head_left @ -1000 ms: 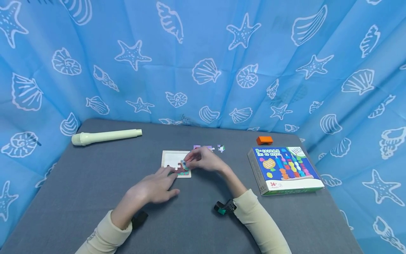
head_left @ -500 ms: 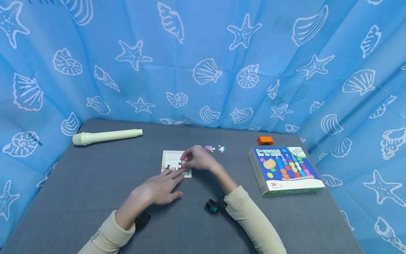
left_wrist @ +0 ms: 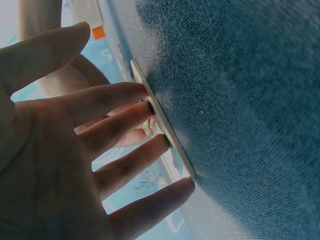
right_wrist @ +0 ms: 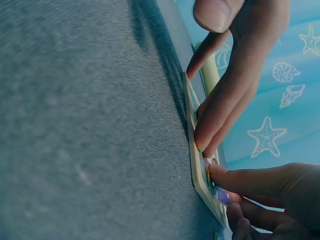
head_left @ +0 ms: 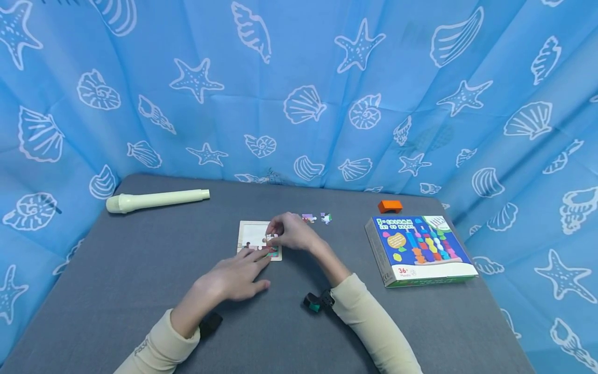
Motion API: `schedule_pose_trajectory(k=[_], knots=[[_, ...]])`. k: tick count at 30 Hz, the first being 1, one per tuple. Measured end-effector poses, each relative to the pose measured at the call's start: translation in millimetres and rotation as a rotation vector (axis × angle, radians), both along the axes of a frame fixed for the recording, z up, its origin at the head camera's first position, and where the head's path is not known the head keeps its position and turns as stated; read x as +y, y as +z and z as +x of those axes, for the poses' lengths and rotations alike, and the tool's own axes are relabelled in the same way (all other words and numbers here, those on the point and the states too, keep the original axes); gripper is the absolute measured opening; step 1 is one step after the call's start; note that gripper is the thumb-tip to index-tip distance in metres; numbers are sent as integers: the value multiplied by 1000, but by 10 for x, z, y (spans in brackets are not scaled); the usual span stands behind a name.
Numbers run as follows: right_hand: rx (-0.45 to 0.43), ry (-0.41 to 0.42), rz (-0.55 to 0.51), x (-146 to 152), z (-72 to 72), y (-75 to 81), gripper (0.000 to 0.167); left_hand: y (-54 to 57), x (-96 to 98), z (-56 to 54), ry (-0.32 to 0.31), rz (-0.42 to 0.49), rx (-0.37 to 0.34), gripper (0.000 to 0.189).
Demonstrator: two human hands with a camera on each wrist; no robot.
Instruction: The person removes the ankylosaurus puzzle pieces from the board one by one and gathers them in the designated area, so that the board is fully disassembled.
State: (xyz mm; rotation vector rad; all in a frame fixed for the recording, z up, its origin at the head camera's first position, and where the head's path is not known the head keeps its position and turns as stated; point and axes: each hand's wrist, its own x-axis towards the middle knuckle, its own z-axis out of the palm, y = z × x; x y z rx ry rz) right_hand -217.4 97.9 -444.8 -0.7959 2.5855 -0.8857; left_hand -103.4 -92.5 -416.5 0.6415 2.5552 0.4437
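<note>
A small jigsaw puzzle tray [head_left: 241, 235] with a pale rim lies on the grey table, with joined pieces along its near side and bare white at the back. My left hand [head_left: 235, 276] rests its straight, spread fingertips on the near pieces; in the left wrist view those fingers [left_wrist: 125, 165] reach to the tray's edge. Above the tray's right part, my right hand [head_left: 295, 232] pinches a puzzle piece [right_wrist: 221, 196] between thumb and fingers. The right wrist view shows this piece at the tray, purplish and partly covered by the fingers; whether it lies flat is unclear.
Loose puzzle pieces [head_left: 308, 218] lie behind my right hand, another piece [head_left: 326, 218] beside them. A pale toy microphone [head_left: 158, 201] is at the back left. To the right are a bead-set box [head_left: 420, 249] and an orange block [head_left: 390, 206]. A blue curtain [head_left: 299, 140] hangs behind.
My right hand has moved slightly left over the tray with the puzzle piece, then stayed nearly still. The left hand has slid a little to the right along the near pieces.
</note>
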Motion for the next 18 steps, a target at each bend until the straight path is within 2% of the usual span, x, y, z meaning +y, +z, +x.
schedule_pose_trajectory(k=[5, 12, 15, 18], knots=[[36, 13, -35, 44, 29, -8, 16, 7, 1, -4, 3, -3, 2, 67], [44, 79, -95, 89, 63, 17, 11, -7, -11, 2, 7, -4, 8, 66], [38, 83, -118, 105, 77, 12, 12, -9, -14, 3, 5, -4, 9, 66], [-21, 76, -171, 147, 86, 7, 11, -11, -11, 3, 8, -8, 6, 66]])
